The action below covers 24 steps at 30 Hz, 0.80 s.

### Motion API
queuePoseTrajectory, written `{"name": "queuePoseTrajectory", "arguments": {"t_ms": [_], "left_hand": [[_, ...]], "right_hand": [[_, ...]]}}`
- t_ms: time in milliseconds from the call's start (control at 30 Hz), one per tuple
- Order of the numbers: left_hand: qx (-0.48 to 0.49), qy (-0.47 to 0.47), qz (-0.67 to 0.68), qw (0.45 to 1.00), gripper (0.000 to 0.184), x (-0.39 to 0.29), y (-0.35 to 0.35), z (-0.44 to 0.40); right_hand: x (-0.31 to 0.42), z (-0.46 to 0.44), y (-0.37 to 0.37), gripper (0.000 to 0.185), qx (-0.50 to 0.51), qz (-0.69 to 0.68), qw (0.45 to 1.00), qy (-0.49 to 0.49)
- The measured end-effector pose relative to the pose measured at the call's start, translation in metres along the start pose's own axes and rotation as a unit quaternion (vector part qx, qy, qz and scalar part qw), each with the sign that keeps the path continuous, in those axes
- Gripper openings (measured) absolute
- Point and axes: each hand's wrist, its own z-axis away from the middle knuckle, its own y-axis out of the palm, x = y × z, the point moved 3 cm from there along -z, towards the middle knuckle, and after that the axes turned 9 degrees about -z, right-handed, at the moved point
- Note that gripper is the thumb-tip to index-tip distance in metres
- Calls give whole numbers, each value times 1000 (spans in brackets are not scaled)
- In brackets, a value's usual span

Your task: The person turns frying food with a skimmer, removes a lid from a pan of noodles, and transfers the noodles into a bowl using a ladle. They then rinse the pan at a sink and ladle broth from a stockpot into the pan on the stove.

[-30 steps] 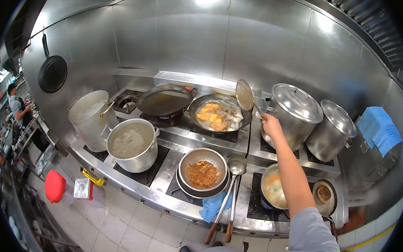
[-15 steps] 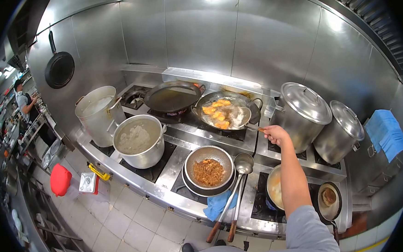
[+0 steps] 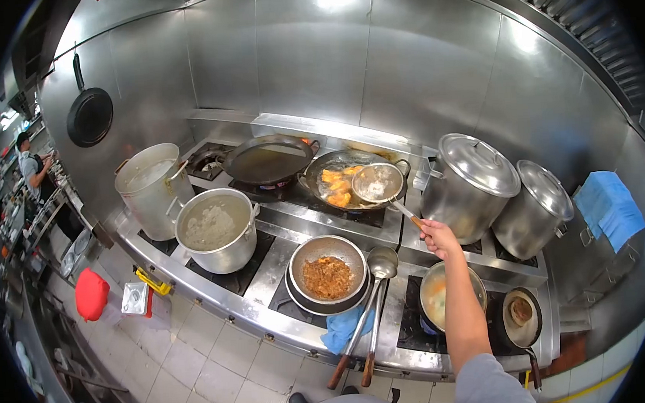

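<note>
My right hand (image 3: 439, 239) is closed around the wooden handle of a round skimmer (image 3: 377, 182). The skimmer's head is over the right side of a wok (image 3: 328, 205) of bubbling oil, with some pale foam or bits in it. Golden fried pieces (image 3: 338, 186) float in the oil to the left of the skimmer. Below my forearm sits a pan of soupy, orange-tinged food (image 3: 432, 298), partly hidden by the arm. My left hand is out of view.
A wide dark wok (image 3: 270, 160) and two open pots, the nearer a silver pot (image 3: 219, 230), stand left. Lidded stockpots (image 3: 479, 170) stand right. In front are a bowl of brown fried bits (image 3: 328, 277), two ladles (image 3: 382, 263) and a small frying pan (image 3: 522, 318). A co-worker (image 3: 33, 171) stands far left.
My right hand has drawn back toward me and slightly down. The skimmer's head has risen out of the oil at the wok's right side, and its bowl now shows fully.
</note>
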Motion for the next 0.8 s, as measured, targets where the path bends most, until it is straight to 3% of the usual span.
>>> {"name": "queuePoseTrajectory", "arguments": {"t_ms": [200, 333, 533, 600, 700, 800], "left_hand": [[28, -3, -17, 999, 30, -25, 13, -57], [30, 19, 5, 999, 31, -47, 25, -48], [37, -12, -53, 998, 29, -30, 21, -34], [37, -36, -87, 995, 29, -24, 16, -27], [45, -50, -132, 989, 29, -23, 3, -25], [54, -51, -143, 987, 28, -25, -10, -37]], "right_hand": [[-18, -2, 20, 17, -28, 41, 998, -29], [-30, 53, 34, 26, 21, 20, 998, -59], [-115, 159, 20, 44, -9, 124, 991, -49], [-153, 172, 18, 47, 21, 318, 904, -285], [-149, 211, 51, 55, -1, 405, 897, -175], [-145, 221, 65, 55, -14, 472, 857, -205]]}}
